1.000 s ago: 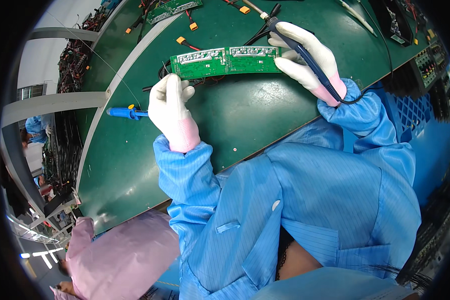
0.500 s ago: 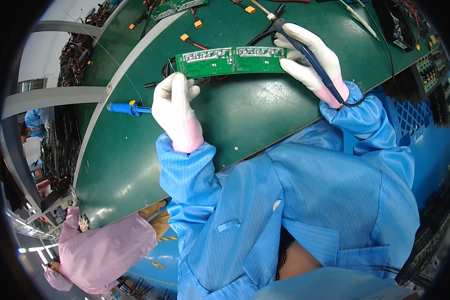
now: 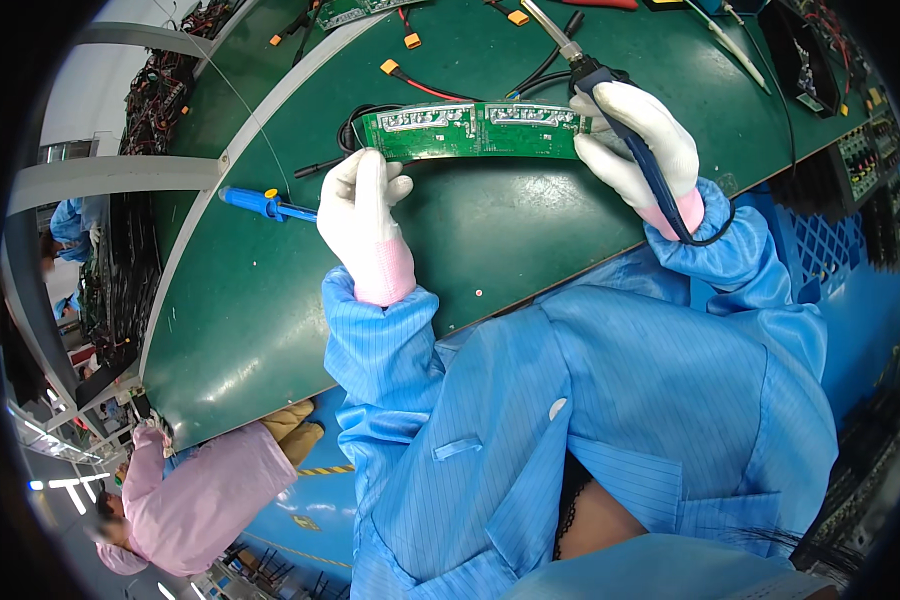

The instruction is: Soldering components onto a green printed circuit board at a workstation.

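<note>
A long green circuit board (image 3: 480,143) with two rows of shiny solder along its far edge is held level above the table. My left hand (image 3: 362,205), in a white glove, pinches its left end between thumb and fingers. At the right end, fingers of my right hand (image 3: 660,150), gloved too, press against the board. That same hand grips a soldering iron (image 3: 653,172) with a dark blue handle, its metal shaft slanting away to the far left over the table. Beside my left hand lies a blue solder sucker (image 3: 255,203) with a yellow button.
Black and red cables with orange connectors (image 3: 390,67) lie beyond the board on the green table (image 3: 530,220). Another board (image 3: 345,12) is at the far edge. A white pen-like tool (image 3: 735,55) and a black box (image 3: 798,60) sit far right. A person in pink (image 3: 205,490) is lower left.
The view has shifted slightly. Both hands have brought the board and the soldering iron a little nearer to me. The person in pink has moved an arm and head.
</note>
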The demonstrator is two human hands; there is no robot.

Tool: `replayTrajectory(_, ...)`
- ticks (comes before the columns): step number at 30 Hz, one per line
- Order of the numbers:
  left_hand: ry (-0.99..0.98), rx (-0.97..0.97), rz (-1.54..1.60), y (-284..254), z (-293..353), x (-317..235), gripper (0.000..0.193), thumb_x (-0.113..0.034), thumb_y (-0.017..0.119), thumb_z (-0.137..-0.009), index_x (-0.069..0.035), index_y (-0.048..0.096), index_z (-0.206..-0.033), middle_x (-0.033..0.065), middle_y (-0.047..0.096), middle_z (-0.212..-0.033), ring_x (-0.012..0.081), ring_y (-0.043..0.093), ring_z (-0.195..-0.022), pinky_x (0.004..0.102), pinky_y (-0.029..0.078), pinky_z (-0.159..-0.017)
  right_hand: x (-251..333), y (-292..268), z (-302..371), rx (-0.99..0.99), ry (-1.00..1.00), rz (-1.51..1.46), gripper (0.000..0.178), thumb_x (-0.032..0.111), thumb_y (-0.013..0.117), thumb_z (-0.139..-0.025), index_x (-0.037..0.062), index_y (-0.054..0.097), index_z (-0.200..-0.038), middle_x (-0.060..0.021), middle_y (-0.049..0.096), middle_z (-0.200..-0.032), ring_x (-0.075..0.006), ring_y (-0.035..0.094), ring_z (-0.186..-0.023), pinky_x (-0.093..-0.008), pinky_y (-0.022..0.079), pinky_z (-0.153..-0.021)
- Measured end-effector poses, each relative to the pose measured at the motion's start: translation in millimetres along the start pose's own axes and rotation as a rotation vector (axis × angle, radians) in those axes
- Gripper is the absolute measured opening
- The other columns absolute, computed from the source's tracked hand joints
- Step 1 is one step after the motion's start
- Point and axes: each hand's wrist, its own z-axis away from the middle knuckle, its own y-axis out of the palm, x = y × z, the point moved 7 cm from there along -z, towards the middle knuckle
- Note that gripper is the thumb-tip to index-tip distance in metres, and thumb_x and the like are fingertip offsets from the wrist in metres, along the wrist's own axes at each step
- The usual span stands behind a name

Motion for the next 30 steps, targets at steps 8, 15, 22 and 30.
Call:
replayTrajectory(8,-0.028,0.009,0.069,0.0,-2.4,3.6,0.025,-0.015,0.061,-0.089,0.005,0.059,-0.103,0.0140,0.065,-0.083,0.0155,0.062,-0.065,0.0240,0.052,-0.065,1.5,2.6,0.5,0.014,0.050,0.025,0.056,-0.010,0.069,-0.071,-0.0022,0.051,-0.124,-0.0197,0.061,-0.114,-0.0244,0.067,-0.092,-0.0259,0.054,-0.074)
replayTrajectory(15,-0.001,-0.002,0.195,0.2,-1.2,-2.8,0.024,-0.014,0.059,-0.090,0.006,0.058,-0.104,0.0161,0.065,-0.084,0.0165,0.064,-0.067,0.0231,0.054,-0.063,-12.5,4.4,3.9,-0.037,0.320,-0.125,0.053,-0.006,0.068,-0.074,0.0003,0.054,-0.125,-0.0147,0.062,-0.115,-0.0212,0.065,-0.094,-0.0254,0.052,-0.076)
replayTrajectory(22,0.022,0.029,0.306,0.8,2.2,-5.0,0.025,-0.013,0.058,-0.091,0.007,0.056,-0.105,0.0177,0.066,-0.086,0.0173,0.065,-0.069,0.0228,0.055,-0.062,-13.5,5.9,0.7,-0.039,0.335,-0.109,0.053,-0.006,0.066,-0.074,-0.0002,0.053,-0.125,-0.0155,0.062,-0.116,-0.0218,0.065,-0.095,-0.0252,0.052,-0.076)
replayTrajectory(30,-0.001,0.063,0.388,3.5,9.5,-8.1,0.025,-0.013,0.057,-0.091,0.007,0.056,-0.106,0.0181,0.066,-0.086,0.0174,0.065,-0.068,0.0229,0.054,-0.063,-14.6,4.1,-1.7,0.041,0.198,0.059,0.052,-0.010,0.061,-0.076,-0.0006,0.051,-0.126,-0.0184,0.062,-0.117,-0.0236,0.066,-0.097,-0.0253,0.052,-0.078)
